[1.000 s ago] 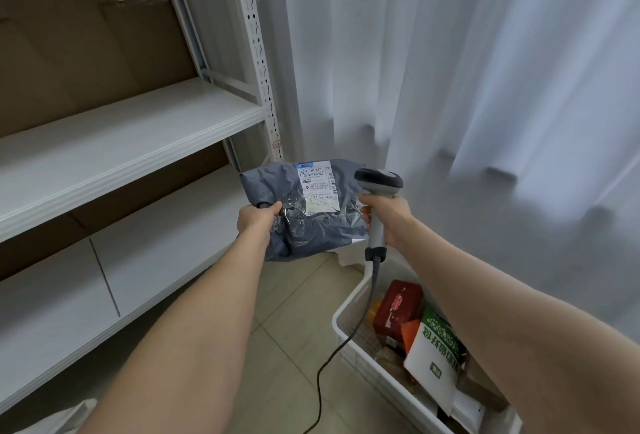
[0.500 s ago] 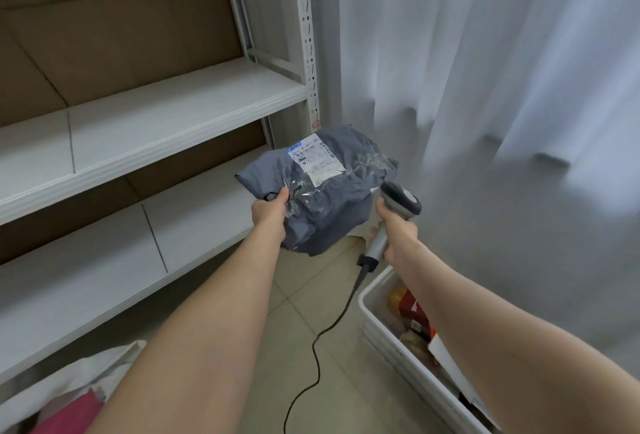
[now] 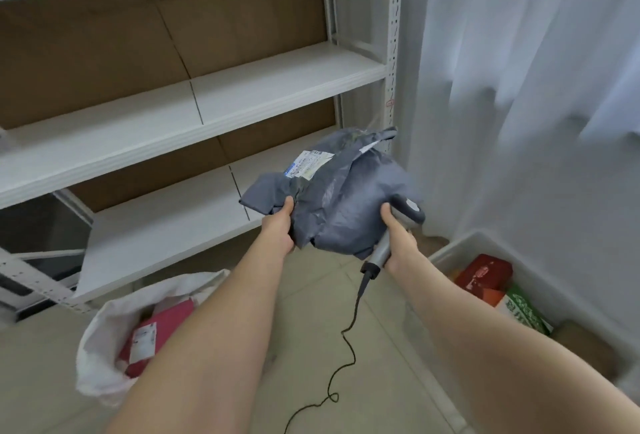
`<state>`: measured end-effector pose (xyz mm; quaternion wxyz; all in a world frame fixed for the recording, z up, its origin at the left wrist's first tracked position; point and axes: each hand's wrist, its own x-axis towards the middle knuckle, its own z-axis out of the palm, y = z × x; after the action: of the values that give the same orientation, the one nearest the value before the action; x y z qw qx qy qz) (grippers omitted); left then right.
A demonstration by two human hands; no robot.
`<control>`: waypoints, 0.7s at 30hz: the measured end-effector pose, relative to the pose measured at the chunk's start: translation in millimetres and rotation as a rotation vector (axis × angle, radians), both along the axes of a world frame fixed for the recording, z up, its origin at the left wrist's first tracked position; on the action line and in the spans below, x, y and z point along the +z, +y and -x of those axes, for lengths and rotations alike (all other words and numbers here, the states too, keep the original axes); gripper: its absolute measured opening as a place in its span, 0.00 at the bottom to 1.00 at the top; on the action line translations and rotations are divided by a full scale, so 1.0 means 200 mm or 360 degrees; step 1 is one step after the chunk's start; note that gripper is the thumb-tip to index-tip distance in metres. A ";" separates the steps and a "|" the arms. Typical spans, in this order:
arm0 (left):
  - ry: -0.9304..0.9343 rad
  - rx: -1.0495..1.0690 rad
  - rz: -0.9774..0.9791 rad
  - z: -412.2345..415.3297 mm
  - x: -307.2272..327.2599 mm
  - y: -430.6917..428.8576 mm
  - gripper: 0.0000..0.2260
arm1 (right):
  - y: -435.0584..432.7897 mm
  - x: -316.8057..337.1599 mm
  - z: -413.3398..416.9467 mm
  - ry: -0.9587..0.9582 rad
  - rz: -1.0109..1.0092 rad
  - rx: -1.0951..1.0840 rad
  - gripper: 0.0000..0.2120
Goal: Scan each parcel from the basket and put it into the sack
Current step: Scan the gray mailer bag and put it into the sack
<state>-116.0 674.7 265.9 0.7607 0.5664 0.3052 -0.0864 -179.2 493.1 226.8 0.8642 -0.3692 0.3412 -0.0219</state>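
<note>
**Two bare arms, two bare hands**

Only the person's arms and hands show. The left forearm (image 3: 207,329) fills the lower middle of the frame, broad at the bottom edge and narrowing toward the wrist, and it is bare along all its visible length. The right forearm (image 3: 502,336) enters from the lower right corner, equally bare, and its nearest part is blurred. The left hand (image 3: 277,229) and right hand (image 3: 398,243), both near the centre of the frame, are bare too.
</note>
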 end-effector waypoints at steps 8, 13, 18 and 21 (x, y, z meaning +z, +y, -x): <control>0.0047 -0.0202 -0.0278 0.16 -0.03 0.57 0.21 | 0.54 0.03 -0.05 0.0129 0.0682 0.0202 0.31; 0.0122 -0.0056 -0.0330 0.14 -0.18 1.06 0.20 | 1.02 -0.04 -0.17 0.0232 0.0874 0.0447 0.30; 0.0386 0.0226 -0.0719 0.12 -0.38 1.59 0.41 | 1.59 -0.19 -0.28 0.0321 0.1081 0.0621 0.28; 0.0609 0.0286 -0.0963 0.13 -0.48 1.85 0.43 | 1.87 -0.33 -0.33 0.0411 0.1132 0.0716 0.26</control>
<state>-141.4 1044.5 170.9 0.4923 0.7103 0.5021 -0.0296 -112.8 867.6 161.2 0.6169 -0.7085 0.3288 0.0970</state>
